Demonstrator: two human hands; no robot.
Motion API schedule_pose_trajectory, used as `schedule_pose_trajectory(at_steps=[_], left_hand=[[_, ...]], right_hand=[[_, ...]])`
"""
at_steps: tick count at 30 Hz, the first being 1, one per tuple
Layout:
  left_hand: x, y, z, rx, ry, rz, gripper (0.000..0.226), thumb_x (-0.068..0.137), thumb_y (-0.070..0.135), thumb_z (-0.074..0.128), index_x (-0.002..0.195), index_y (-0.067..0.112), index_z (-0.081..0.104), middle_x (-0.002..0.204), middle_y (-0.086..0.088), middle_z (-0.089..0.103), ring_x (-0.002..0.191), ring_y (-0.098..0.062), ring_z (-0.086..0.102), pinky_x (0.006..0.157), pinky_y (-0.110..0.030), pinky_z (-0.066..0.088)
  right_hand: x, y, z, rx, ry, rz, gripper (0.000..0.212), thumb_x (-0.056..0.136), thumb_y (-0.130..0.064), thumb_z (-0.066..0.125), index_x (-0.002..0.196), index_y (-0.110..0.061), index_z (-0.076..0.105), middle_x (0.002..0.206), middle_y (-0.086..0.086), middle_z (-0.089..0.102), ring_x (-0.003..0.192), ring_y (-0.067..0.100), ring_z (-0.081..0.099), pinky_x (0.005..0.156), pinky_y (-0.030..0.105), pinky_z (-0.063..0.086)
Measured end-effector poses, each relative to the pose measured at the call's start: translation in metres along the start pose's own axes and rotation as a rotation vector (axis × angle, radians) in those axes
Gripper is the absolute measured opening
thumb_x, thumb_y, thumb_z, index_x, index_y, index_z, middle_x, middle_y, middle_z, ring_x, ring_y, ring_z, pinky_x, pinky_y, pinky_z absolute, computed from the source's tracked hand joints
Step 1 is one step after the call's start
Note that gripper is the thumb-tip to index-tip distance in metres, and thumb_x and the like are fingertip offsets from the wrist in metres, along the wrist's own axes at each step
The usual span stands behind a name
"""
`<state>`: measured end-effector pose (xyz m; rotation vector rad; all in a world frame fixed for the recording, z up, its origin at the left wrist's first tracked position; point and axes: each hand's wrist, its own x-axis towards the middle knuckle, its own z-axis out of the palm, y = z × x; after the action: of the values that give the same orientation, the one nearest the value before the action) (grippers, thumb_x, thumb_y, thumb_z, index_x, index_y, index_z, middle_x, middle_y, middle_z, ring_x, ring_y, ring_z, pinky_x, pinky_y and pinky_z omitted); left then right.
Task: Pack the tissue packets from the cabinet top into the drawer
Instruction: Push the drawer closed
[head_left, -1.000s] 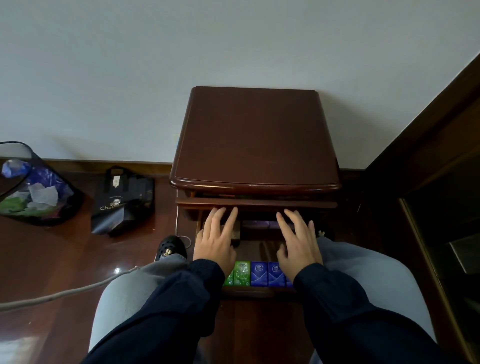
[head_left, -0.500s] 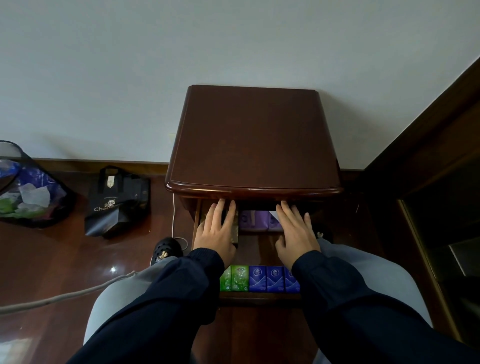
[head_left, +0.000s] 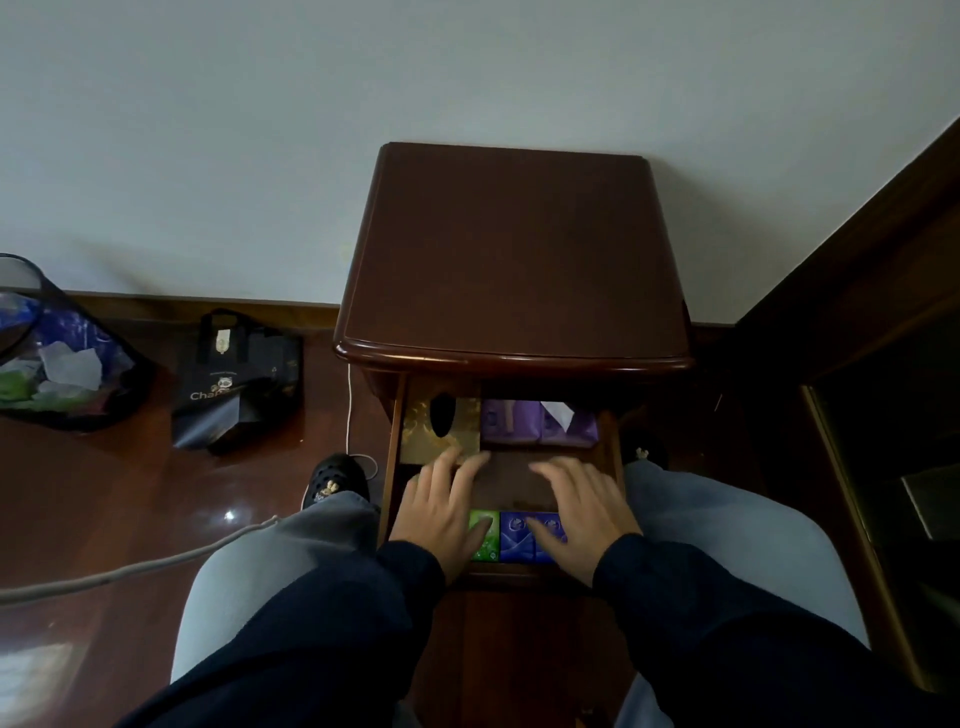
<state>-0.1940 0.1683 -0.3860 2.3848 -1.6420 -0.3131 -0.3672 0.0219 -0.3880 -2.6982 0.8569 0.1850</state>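
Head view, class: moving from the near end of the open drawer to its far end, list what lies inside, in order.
Near row of green packet and blue packets → both hands, left hand and right hand, over bare drawer floor → gold tissue box beside purple packets.

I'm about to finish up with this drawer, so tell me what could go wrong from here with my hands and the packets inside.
1. Both the left hand and right hand lie inside the open drawer; pushing it shut now could pinch fingers under the cabinet top.
2. A white tissue sticks up from the purple packets at the back and might snag or tear.
3. The green packet and blue packets stand at the front wall and could tip.
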Motion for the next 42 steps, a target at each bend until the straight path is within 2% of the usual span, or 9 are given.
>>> schedule_pose_trajectory(at_steps=[3, 5, 8, 10, 16, 25, 33, 39, 42], left_hand=[[-0.014, -0.009, 0.012, -0.008, -0.250, -0.033, 0.078, 0.086, 0.063, 0.060, 0.149, 0.027, 0.031, 0.143, 0.001, 0.043, 0.124, -0.019, 0.049, 0.101, -0.036, 0.045], [-0.013, -0.009, 0.012, -0.095, -0.412, -0.013, 0.075, 0.085, 0.061, 0.064, 0.145, 0.031, 0.031, 0.139, 0.004, 0.050, 0.125, -0.017, 0.051, 0.104, -0.039, 0.044], [-0.013, -0.006, 0.010, -0.033, -0.561, 0.050, 0.065, 0.089, 0.050, 0.066, 0.143, 0.036, 0.034, 0.142, 0.003, 0.050, 0.130, -0.020, 0.050, 0.108, -0.044, 0.043], [-0.015, -0.006, 0.011, 0.013, -0.608, 0.066, 0.055, 0.091, 0.045, 0.065, 0.139, 0.036, 0.039, 0.139, 0.003, 0.052, 0.126, -0.021, 0.052, 0.103, -0.042, 0.046], [-0.016, -0.004, 0.008, 0.128, -0.584, 0.173, 0.036, 0.095, 0.041, 0.058, 0.128, 0.032, 0.049, 0.127, 0.003, 0.057, 0.117, -0.022, 0.055, 0.094, -0.042, 0.049], [-0.019, -0.004, 0.017, 0.146, -0.503, 0.236, 0.032, 0.095, 0.043, 0.054, 0.125, 0.031, 0.050, 0.120, 0.003, 0.057, 0.109, -0.022, 0.057, 0.087, -0.041, 0.050], [-0.017, -0.004, 0.022, 0.140, -0.440, 0.237, 0.035, 0.095, 0.045, 0.052, 0.127, 0.030, 0.052, 0.123, 0.002, 0.057, 0.110, -0.021, 0.057, 0.085, -0.039, 0.048], [-0.015, -0.003, 0.021, 0.092, -0.276, 0.107, 0.030, 0.094, 0.039, 0.052, 0.120, 0.028, 0.059, 0.119, 0.007, 0.059, 0.111, -0.018, 0.056, 0.076, -0.035, 0.054], [-0.008, -0.001, 0.015, 0.059, -0.159, 0.060, 0.024, 0.090, 0.033, 0.063, 0.111, 0.022, 0.066, 0.112, 0.003, 0.063, 0.104, -0.021, 0.061, 0.069, -0.036, 0.057]], right_hand=[[-0.015, 0.011, 0.014, -0.061, -0.224, -0.037, 0.070, 0.079, -0.081, 0.040, 0.136, -0.039, 0.039, 0.132, -0.011, 0.046, 0.116, 0.012, 0.049, 0.097, 0.036, 0.043], [-0.020, 0.014, 0.015, -0.135, -0.342, -0.075, 0.061, 0.079, -0.082, 0.044, 0.125, -0.041, 0.048, 0.125, -0.013, 0.051, 0.113, 0.013, 0.049, 0.094, 0.036, 0.040], [-0.023, 0.010, 0.015, -0.162, -0.455, -0.103, 0.051, 0.084, -0.070, 0.055, 0.123, -0.038, 0.052, 0.125, -0.011, 0.057, 0.116, 0.017, 0.050, 0.097, 0.038, 0.038], [-0.024, 0.007, 0.015, -0.155, -0.486, -0.115, 0.043, 0.088, -0.058, 0.061, 0.124, -0.035, 0.053, 0.125, -0.008, 0.059, 0.117, 0.019, 0.052, 0.100, 0.039, 0.039], [-0.030, 0.003, 0.016, -0.226, -0.454, -0.160, 0.032, 0.095, -0.041, 0.057, 0.125, -0.031, 0.059, 0.126, -0.004, 0.058, 0.119, 0.021, 0.052, 0.104, 0.040, 0.040], [-0.033, 0.008, 0.017, -0.172, -0.388, -0.154, 0.031, 0.096, -0.041, 0.054, 0.126, -0.034, 0.060, 0.123, -0.007, 0.059, 0.116, 0.018, 0.051, 0.098, 0.036, 0.042], [-0.037, 0.011, 0.025, -0.073, -0.284, -0.112, 0.028, 0.094, -0.041, 0.054, 0.120, -0.036, 0.062, 0.110, -0.013, 0.059, 0.103, 0.012, 0.058, 0.083, 0.028, 0.049], [-0.030, 0.011, 0.027, -0.012, -0.197, -0.001, 0.030, 0.094, -0.041, 0.057, 0.123, -0.038, 0.059, 0.118, -0.015, 0.057, 0.099, 0.009, 0.063, 0.075, 0.027, 0.053], [-0.023, 0.009, 0.025, 0.039, -0.112, 0.071, 0.024, 0.092, -0.038, 0.064, 0.114, -0.037, 0.054, 0.113, -0.015, 0.051, 0.082, 0.008, 0.063, 0.061, 0.023, 0.049]])
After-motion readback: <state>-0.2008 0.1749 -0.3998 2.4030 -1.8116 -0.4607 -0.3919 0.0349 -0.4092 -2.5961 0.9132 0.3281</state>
